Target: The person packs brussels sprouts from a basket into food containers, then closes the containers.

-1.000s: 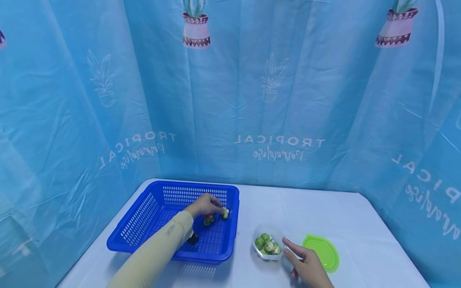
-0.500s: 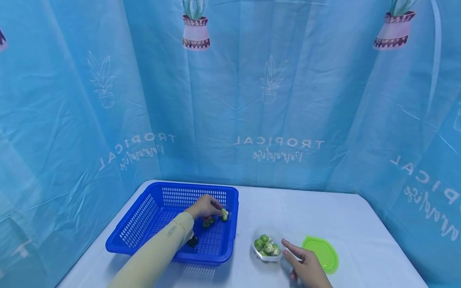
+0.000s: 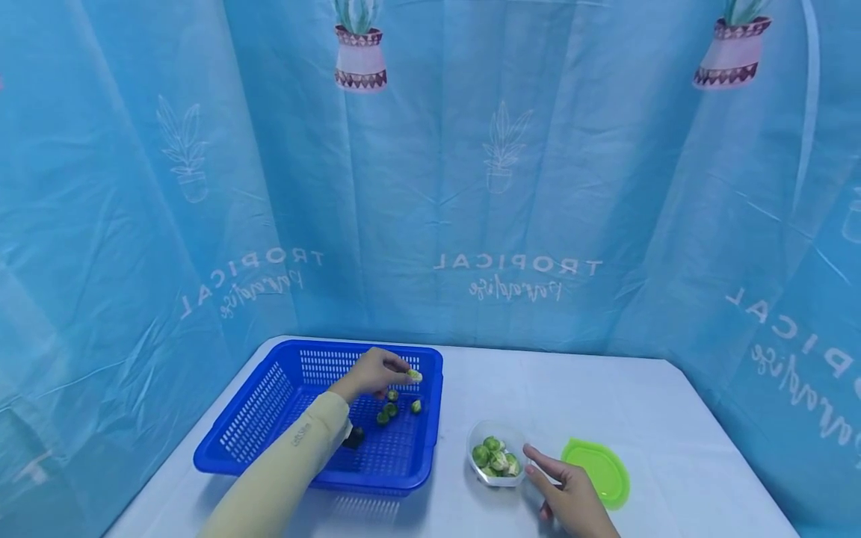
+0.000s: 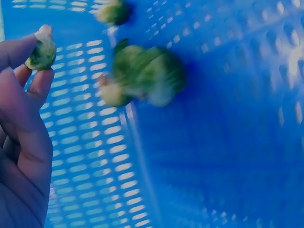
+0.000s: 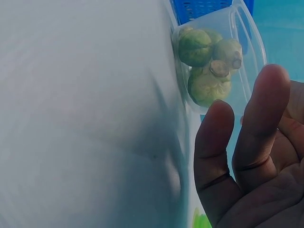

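Between thumb and fingertips, my left hand (image 3: 374, 371) pinches a Brussels sprout (image 3: 415, 375), held over the right part of a blue slotted basket (image 3: 436, 430). In the left wrist view that sprout (image 4: 43, 52) shows its pale cut stem pointing up. Below the hand, several more sprouts (image 3: 389, 409) lie on the basket floor. My right hand (image 3: 575, 495) is beside a clear plastic tub (image 3: 474, 442), its thumb and fingers extended at the tub's right side. Several sprouts (image 5: 195, 47) fill the bottom of the tub.
A bright green lid (image 3: 605, 471) lies on the white table (image 3: 538, 388), partly behind the right hand. A small dark object (image 3: 353, 437) shows by the left wrist. Blue printed curtains (image 3: 403, 187) enclose the table at the back and sides.
My left hand has lifted a sprout up from the basket floor and drawn slightly back and left, uncovering the sprouts beneath. The right hand stays by the tub.
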A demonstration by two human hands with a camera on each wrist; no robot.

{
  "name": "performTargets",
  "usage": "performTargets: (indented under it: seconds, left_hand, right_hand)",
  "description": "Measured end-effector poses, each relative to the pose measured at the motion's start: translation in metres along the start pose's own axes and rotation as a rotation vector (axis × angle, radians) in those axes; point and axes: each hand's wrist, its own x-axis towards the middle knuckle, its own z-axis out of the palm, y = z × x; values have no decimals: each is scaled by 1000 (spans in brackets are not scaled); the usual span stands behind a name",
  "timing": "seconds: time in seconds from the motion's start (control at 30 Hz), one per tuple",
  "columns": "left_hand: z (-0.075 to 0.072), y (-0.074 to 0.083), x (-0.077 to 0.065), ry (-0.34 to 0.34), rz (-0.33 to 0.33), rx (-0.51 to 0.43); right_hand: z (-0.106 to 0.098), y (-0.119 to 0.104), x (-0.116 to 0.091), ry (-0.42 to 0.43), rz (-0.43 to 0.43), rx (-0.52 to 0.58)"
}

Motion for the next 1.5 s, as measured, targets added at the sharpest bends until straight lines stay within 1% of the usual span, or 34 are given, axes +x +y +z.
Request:
performTargets:
  seconds: [0.13,0.27,0.4,0.7,0.83,0.97,1.17,1.4,1.5]
  left_hand:
    - [-7,4,-4,17,1,-36]
    - [-9,4,-7,17,-12,-76]
    - [-10,4,-10,18,-12,-96]
    - [-14,15,-21,25,30,-111]
    - [-14,21,-27,33,46,-98]
    - [-15,26,-34,23,58,-84]
    - [-15,34,-44,14,71,-119]
    - [-13,41,-52,12,119,-140]
    - [-11,46,-55,13,128,-156]
  right_hand:
    - [1,-1,1,0,3,-3]
    - [1,-2,1,1,5,-6]
    - [1,-1,1,0,10,-5]
    - [1,-1,1,6,14,-4]
    - [1,-1,0,3,13,-3]
    - [1,-1,-1,5,3,-2]
    - [1,-1,0,7,2,0]
    - [1,-1,0,13,7,3]
    - [2,-1,0,9,10,5]
